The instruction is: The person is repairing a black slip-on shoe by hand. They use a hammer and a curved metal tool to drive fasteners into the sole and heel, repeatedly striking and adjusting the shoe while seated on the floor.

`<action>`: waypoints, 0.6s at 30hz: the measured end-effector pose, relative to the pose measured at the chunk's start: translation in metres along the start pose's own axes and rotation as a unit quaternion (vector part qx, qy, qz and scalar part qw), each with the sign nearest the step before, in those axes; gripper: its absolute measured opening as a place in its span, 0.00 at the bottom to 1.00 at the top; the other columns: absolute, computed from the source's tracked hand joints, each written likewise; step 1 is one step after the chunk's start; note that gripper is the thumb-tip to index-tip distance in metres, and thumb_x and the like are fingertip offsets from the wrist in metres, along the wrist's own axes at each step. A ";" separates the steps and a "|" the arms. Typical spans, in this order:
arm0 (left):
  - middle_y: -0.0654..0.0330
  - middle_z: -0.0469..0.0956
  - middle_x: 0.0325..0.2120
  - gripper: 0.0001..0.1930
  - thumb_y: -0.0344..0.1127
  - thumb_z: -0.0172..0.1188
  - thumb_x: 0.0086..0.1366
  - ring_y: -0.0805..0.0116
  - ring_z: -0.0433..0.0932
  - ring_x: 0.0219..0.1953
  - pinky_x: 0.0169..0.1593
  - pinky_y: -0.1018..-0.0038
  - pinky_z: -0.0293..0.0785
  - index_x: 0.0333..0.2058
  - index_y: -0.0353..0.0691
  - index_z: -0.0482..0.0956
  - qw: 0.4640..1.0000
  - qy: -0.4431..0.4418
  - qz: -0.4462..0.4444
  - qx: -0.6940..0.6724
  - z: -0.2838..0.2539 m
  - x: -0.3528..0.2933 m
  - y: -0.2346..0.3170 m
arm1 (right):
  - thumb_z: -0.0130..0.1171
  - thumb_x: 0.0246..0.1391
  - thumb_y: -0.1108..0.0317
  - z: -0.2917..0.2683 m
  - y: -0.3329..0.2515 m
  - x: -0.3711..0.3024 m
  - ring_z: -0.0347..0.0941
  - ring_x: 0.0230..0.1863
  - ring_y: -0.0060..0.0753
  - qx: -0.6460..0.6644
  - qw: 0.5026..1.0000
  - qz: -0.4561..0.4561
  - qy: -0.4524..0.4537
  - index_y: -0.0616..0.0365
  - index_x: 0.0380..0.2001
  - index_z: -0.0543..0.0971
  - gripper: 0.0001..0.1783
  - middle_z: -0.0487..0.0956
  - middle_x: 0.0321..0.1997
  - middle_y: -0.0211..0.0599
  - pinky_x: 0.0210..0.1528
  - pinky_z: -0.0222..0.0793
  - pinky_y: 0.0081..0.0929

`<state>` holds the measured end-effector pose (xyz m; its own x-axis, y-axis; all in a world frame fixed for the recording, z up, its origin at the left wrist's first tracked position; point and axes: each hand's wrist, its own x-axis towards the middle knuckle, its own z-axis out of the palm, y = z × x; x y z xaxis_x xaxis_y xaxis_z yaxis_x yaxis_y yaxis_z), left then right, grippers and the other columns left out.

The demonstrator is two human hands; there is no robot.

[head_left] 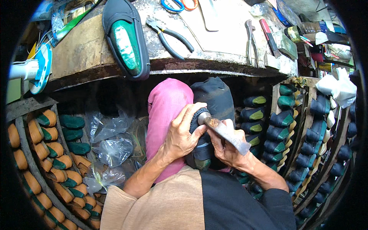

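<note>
A dark shoe [201, 152] stands between my knees, its lower end showing some green. Around its upper end my left hand [180, 132] is closed, fingers over the far side and thumb in front. My right hand [226, 145] grips a hammer [229, 135]; its worn metal head spreads to a broad flat end at the lower right. The round face of the hammer is right at the shoe's dark ribbed edge, by my left thumb. Most of the handle is hidden under the head and my fingers. Pink cloth [168, 99] and dark cloth [214, 96] cover my knees.
A worn workbench [82, 53] spans the far side, holding another black shoe with a green insert [126, 42], pliers [170, 38], pincers [251, 42] and blue-handled scissors [173, 5]. Wooden racks with tan shoes [57, 161] stand left, racks with black shoes [278, 134] right. Plastic bags [113, 147] lie beside my left leg.
</note>
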<state>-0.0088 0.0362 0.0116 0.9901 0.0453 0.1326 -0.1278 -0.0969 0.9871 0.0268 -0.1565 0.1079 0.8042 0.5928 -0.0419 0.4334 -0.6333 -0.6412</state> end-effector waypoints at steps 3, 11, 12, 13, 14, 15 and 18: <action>0.42 0.85 0.57 0.28 0.32 0.73 0.73 0.41 0.87 0.59 0.65 0.56 0.82 0.68 0.32 0.78 1.000 -0.004 -0.002 -0.003 -0.002 0.000 -0.003 | 0.74 0.68 0.68 -0.009 0.012 0.007 0.85 0.24 0.56 -0.055 0.995 -0.037 -0.079 0.63 0.54 0.80 0.17 0.81 0.27 0.45 0.24 0.78 0.46; 0.41 0.85 0.56 0.27 0.27 0.71 0.72 0.40 0.88 0.58 0.63 0.56 0.83 0.67 0.31 0.78 1.000 0.003 0.005 -0.002 -0.003 0.001 -0.001 | 0.67 0.61 0.61 -0.050 0.024 0.051 0.85 0.26 0.41 -0.263 0.894 -0.241 -0.270 0.60 0.54 0.75 0.22 0.81 0.39 0.43 0.29 0.81 0.38; 0.41 0.85 0.56 0.27 0.27 0.71 0.72 0.40 0.88 0.57 0.63 0.56 0.83 0.67 0.31 0.78 1.000 0.005 0.011 0.006 -0.002 0.000 -0.001 | 0.62 0.63 0.64 -0.054 0.023 0.059 0.85 0.25 0.40 -0.252 0.894 -0.284 -0.239 0.60 0.55 0.75 0.20 0.80 0.37 0.42 0.29 0.82 0.39; 0.41 0.85 0.56 0.27 0.27 0.71 0.72 0.40 0.88 0.57 0.63 0.56 0.83 0.67 0.31 0.78 1.000 0.008 0.018 0.015 -0.001 -0.002 -0.001 | 0.62 0.64 0.64 -0.058 0.020 0.066 0.85 0.24 0.42 -0.289 0.872 -0.308 -0.246 0.60 0.54 0.75 0.19 0.79 0.31 0.39 0.27 0.82 0.41; 0.40 0.84 0.57 0.28 0.24 0.70 0.69 0.38 0.87 0.59 0.64 0.54 0.83 0.67 0.31 0.77 1.000 0.001 0.011 0.006 0.000 -0.004 -0.002 | 0.62 0.65 0.64 -0.064 0.021 0.076 0.85 0.23 0.41 -0.304 0.843 -0.348 -0.277 0.60 0.54 0.74 0.18 0.78 0.29 0.38 0.26 0.81 0.43; 0.39 0.84 0.58 0.29 0.22 0.70 0.67 0.35 0.85 0.60 0.65 0.52 0.82 0.67 0.32 0.77 1.000 -0.005 0.004 -0.001 0.001 -0.005 -0.002 | 0.61 0.65 0.63 -0.070 0.021 0.087 0.85 0.22 0.41 -0.316 0.813 -0.388 -0.297 0.60 0.53 0.74 0.17 0.77 0.26 0.36 0.24 0.81 0.44; 0.38 0.83 0.58 0.29 0.21 0.69 0.66 0.32 0.84 0.61 0.65 0.50 0.81 0.67 0.33 0.77 1.000 -0.003 0.014 0.001 0.005 -0.008 -0.003 | 0.61 0.66 0.62 -0.071 0.017 0.113 0.81 0.15 0.39 -0.308 0.788 -0.458 -0.271 0.59 0.46 0.75 0.13 0.74 0.17 0.31 0.15 0.75 0.46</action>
<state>-0.0156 0.0316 0.0070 0.9864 0.0364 0.1602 -0.1559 -0.1004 0.9827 0.1538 -0.1352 0.1468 -0.1821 0.9615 -0.2058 0.9808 0.1630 -0.1067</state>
